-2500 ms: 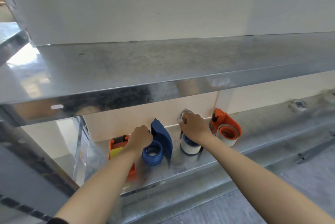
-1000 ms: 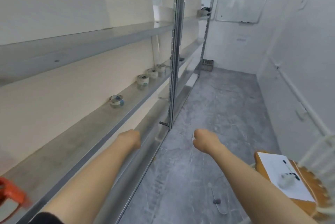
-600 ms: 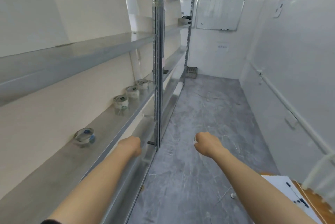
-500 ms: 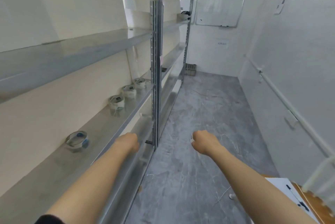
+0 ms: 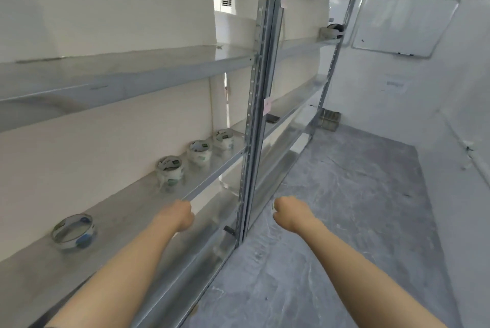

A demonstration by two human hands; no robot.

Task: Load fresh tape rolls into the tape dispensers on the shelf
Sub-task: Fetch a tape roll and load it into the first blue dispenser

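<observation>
Several tape rolls stand on the metal shelf [image 5: 127, 211] to my left. A single flat roll [image 5: 73, 231] with a blue-and-white core lies nearest. Farther along are three wrapped stacks of rolls: the first stack [image 5: 169, 172], the second stack [image 5: 200, 154] and the third stack [image 5: 224, 139]. My left hand [image 5: 177, 215] is a closed fist over the shelf's front edge, short of the first stack. My right hand [image 5: 290, 212] is also fisted, out over the aisle floor, with a tiny pale speck at its thumb side that I cannot identify. No tape dispenser is in view.
A steel upright post [image 5: 246, 142] divides the shelving just ahead. A dark flat object [image 5: 273, 118] lies on the shelf beyond it. A small crate [image 5: 330, 120] sits on the grey floor [image 5: 344, 221] at the far end, below a whiteboard [image 5: 403, 25].
My hands have left the dispensers, and the view has swung right to look down the aisle. The tape rolls have come closer; both fists stay held out in front.
</observation>
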